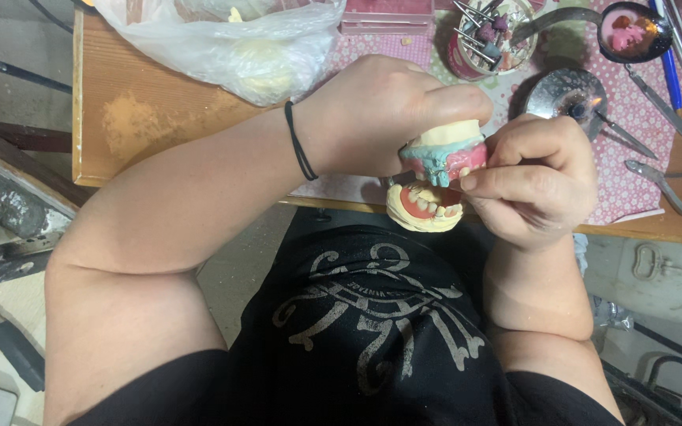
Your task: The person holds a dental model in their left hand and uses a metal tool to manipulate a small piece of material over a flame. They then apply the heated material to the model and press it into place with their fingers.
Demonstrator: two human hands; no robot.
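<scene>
Between both hands — dental cast (438, 180): cream plaster, pink gums, teal patch.

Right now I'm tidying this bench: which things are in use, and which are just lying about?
In use: dental model, left hand, right hand.

Lying about: plastic bag, bur jar, metal tools, pink wax dish.

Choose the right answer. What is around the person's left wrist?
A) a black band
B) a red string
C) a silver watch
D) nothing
A: a thin black band circles the wrist just behind the left hand, which grips the model of teeth.
</scene>
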